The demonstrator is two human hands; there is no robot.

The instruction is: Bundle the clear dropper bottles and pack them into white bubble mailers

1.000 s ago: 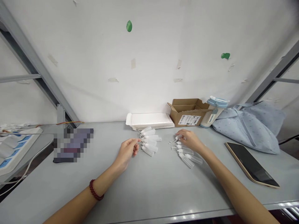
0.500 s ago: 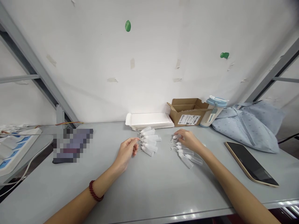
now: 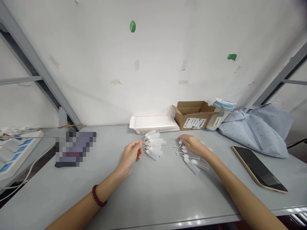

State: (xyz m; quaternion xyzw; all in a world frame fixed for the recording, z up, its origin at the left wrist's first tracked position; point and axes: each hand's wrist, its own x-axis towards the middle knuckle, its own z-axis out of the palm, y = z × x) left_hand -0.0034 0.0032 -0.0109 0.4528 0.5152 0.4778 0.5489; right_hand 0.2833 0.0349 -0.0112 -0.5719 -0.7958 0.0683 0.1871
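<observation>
a: hands?
b: left hand (image 3: 130, 156) sits curled on the bench (image 3: 153, 198), thumb and fingertips drawn close at the cap ends of the left bunch of small squeeze bottles (image 3: 154, 146). cannot tell if it pinches one. red bead bracelet (image 3: 98, 195) on that wrist.
a: the other?
b: right hand (image 3: 193, 146) is palm down, fingers loose, resting on the cap ends of the right bunch of squeeze bottles (image 3: 195, 163); not closed round any. the 2 hands are well apart.
a: how do the bottles lie?
b: both bunches on their sides, mid-bench, caps pointing left, with a bare strip between them.
a: surroundings?
b: stack of white trays (image 3: 154, 123) just behind the left bunch, against the wall. to its right an open cardboard box (image 3: 193, 113), then a blue-lidded tumbler (image 3: 219, 115) and a pale blue cloth bag (image 3: 256, 129). a dark tablet (image 3: 259, 169) lies flat at the right. power strip (image 3: 14, 150) far left.
</observation>
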